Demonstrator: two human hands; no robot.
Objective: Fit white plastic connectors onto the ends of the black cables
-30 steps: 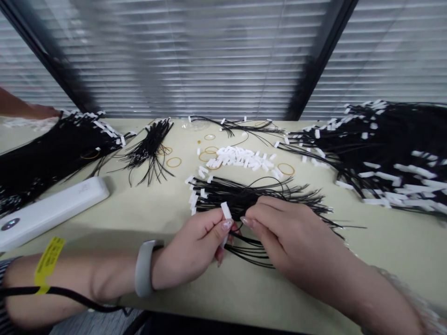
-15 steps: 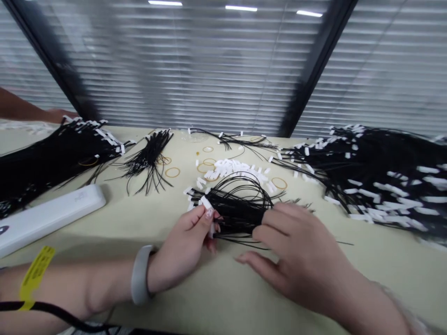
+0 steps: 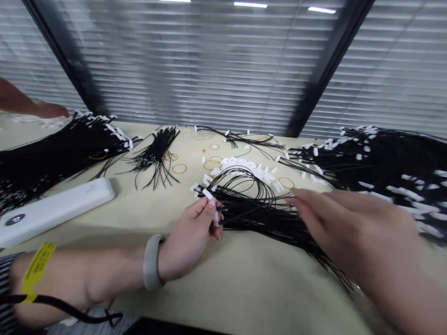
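My left hand point(image 3: 190, 232) is closed in a pinch around the white-tipped ends of a bundle of black wires point(image 3: 258, 214). Small white connectors point(image 3: 210, 195) stick out between its thumb and fingers. Several of these wires arch up in loops, while the rest fan out toward the lower right. Farther right, my right hand point(image 3: 349, 228) has its thumb and forefinger pinched together at thin black wires from the loops. Its other fingers are curled and partly hidden, and the hand is somewhat blurred.
Behind the bundle lie a pile of white connectors point(image 3: 244, 165) and several rubber bands point(image 3: 179, 168). Large black wire heaps flank me, left point(image 3: 52, 151) and right point(image 3: 391, 158). A white power bank point(image 3: 66, 207) sits at left. Another person's hand point(image 3: 50, 110) reaches in at far left.
My right hand has moved right, from over the bundle to pinching thin wires beyond it. The bundle now spreads toward the lower right. My left hand keeps its hold; the view has shifted slightly.
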